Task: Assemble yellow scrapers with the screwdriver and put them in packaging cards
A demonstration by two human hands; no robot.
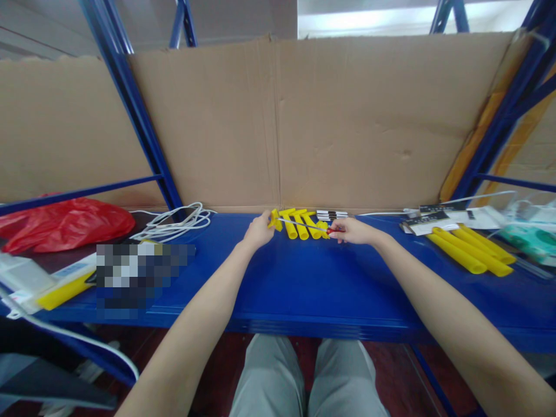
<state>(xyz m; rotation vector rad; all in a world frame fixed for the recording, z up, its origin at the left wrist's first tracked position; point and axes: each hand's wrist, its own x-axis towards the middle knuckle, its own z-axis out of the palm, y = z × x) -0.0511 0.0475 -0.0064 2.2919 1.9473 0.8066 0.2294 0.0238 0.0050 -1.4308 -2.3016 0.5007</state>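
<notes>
My right hand [347,230] is closed around the red handle of a screwdriver [333,230]. The thin metal shaft points left, its tip reaching a small yellow plastic piece [275,219]. That piece is pinched in the fingers of my left hand [259,230]. Between and just behind my hands, several yellow tubes [304,226] lie side by side on the blue tabletop [304,278]. Another small yellow part [322,228] sits next to the screwdriver's handle. Black-and-white strips [332,215] lie behind it, against the cardboard.
A cardboard panel [347,127] closes off the back, between blue posts [139,110]. To the left are a red plastic bag [69,223], a coiled white cable [186,223] and a yellow tube [65,291]. More yellow tubes [460,252] and packaging [430,222] lie at right.
</notes>
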